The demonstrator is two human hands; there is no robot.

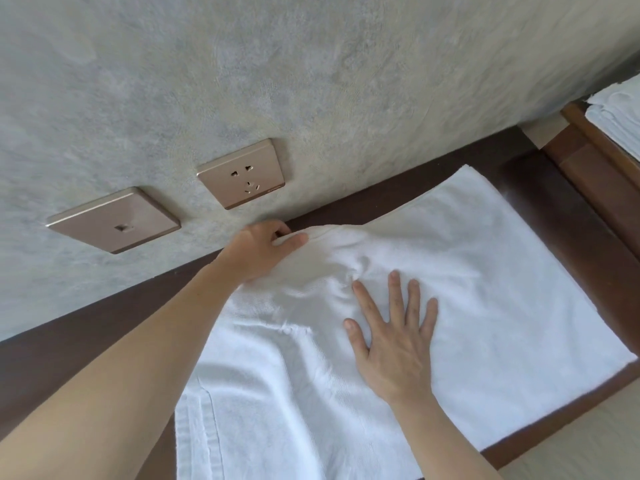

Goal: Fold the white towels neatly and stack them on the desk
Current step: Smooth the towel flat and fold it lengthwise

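Pinching the far left corner of the white towel (433, 278) spread on the dark desk (561, 216), the left hand (263, 251) grips cloth while the right hand (391, 337), fingers splayed flat, pins its middle, long axis running left-near to right-far.

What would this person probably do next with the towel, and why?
Probably draw the pinched far edge toward the near side to finish the fold. The left hand pinches the white towel by the wall, the right hand presses flat on its middle, and wrinkles bunch between them.
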